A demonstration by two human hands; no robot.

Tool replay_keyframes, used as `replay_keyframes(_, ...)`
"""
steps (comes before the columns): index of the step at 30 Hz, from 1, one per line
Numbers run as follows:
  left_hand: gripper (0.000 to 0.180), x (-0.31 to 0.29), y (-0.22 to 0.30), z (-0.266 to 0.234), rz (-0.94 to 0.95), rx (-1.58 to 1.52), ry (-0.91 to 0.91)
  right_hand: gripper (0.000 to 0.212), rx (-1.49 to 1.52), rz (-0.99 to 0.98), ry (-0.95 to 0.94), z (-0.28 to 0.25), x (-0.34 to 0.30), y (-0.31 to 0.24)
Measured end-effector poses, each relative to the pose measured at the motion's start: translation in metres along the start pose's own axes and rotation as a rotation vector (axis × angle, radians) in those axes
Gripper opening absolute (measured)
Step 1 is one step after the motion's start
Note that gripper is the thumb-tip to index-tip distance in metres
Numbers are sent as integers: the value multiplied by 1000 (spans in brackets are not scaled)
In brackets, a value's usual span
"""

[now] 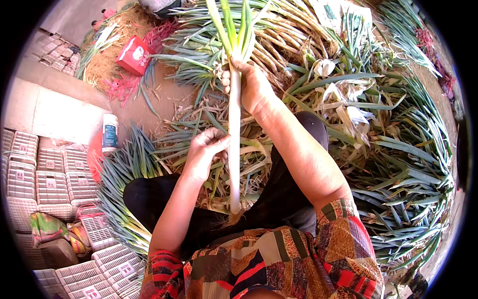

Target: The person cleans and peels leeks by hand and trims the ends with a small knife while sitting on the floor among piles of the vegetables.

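Note:
A long green onion (235,114) with a clean white stalk hangs upright before me, its green leaves at the top and its roots down by my lap. My right hand (251,87) is closed round the upper stalk, just below where the leaves fan out. Lower down, my left hand (206,149) has its thumb and curled fingers pinched at the left side of the stalk; part of the fingers is hidden. Beneath, loose onion leaves and peeled skins (254,149) lie between my legs.
Unpeeled green onions with brown stalks (289,40) are heaped ahead. More leafy onions (408,174) lie at the right, and a bundle (132,164) at the left. Also left are a red box (134,56), a white-and-blue canister (110,132) and stacked pale crates (52,187).

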State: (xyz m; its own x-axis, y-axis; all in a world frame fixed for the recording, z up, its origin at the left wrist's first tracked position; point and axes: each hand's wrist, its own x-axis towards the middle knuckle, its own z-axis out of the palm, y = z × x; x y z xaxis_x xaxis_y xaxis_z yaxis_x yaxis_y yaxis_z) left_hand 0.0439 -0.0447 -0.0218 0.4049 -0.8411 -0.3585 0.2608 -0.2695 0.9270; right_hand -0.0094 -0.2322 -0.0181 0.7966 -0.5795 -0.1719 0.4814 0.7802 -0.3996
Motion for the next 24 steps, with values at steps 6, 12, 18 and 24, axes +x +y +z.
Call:
replay_keyframes(6, 16, -5, -1, 12, 80, 154, 76, 34, 28, 43, -139, 4, -10, -4)
replay_keyframes(12, 24, 13, 14, 25, 243, 224, 155, 32, -15, 94, -219, 4, -14, 4)
replay_keyframes(18, 22, 18, 11, 29, 118, 122, -5, 35, -7, 52, -292, 5, -16, 6)
replay_keyframes(24, 28, 12, -1, 37, 96, 232, -63, 33, 87, -10, -115, 2, -20, -2)
